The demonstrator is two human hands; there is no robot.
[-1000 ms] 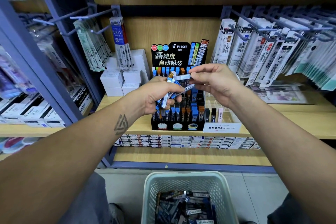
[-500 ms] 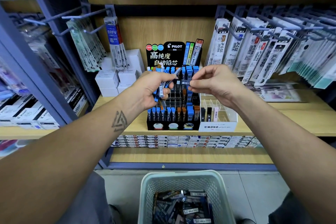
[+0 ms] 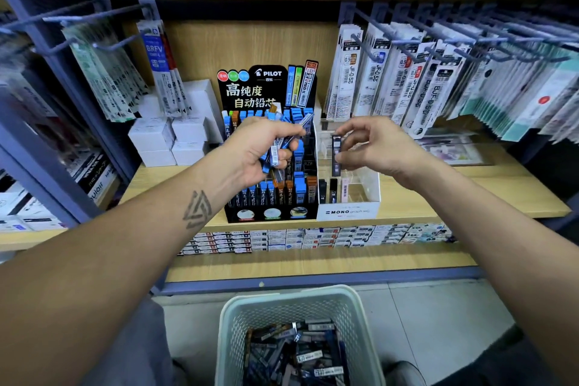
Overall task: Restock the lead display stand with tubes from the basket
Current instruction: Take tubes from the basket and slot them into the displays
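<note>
A black Pilot lead display stand sits on the wooden shelf, its rows holding blue- and brown-capped tubes. My left hand grips a bundle of lead tubes in front of the stand's upper rows. To its right, my right hand pinches a single dark tube, held upright over the clear Mono stand. On the floor below stands a pale green basket with several loose tubes inside.
White boxes are stacked left of the stand. Hanging refill packs crowd the hooks at right, and more hang at left. Small boxes line the lower shelf. The shelf edge runs beneath my forearms.
My right hand has pulled one dark tube away from the bundle and moved right, over the clear stand. The left hand keeps the bundle in front of the Pilot stand.
</note>
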